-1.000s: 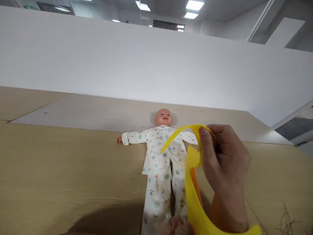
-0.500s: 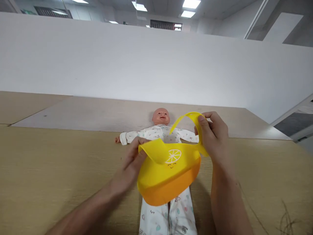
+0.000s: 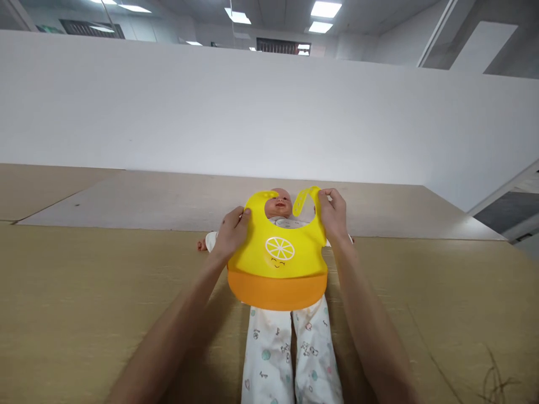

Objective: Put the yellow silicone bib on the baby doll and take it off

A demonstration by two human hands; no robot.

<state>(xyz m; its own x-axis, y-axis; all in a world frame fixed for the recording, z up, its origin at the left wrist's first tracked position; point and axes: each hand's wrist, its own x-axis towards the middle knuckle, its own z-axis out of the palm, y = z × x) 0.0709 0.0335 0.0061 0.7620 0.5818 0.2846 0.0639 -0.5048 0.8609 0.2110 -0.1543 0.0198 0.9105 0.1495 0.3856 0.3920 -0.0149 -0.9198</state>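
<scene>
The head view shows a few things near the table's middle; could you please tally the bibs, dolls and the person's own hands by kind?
Bib: 1
Doll: 1
Person's hands: 2 (left hand, right hand)
Total: 4

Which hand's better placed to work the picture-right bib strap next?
Right, likely: the right hand pinches the yellow bib near the base of that strap; the left hand grips the opposite edge, farther away.

We face a plain white wall [image 3: 269, 112], with a light wooden table [image 3: 96, 303] running up to it; above the wall we see bright rectangular lights [image 3: 326, 9] in a grey ceiling [image 3: 366, 19].
</scene>
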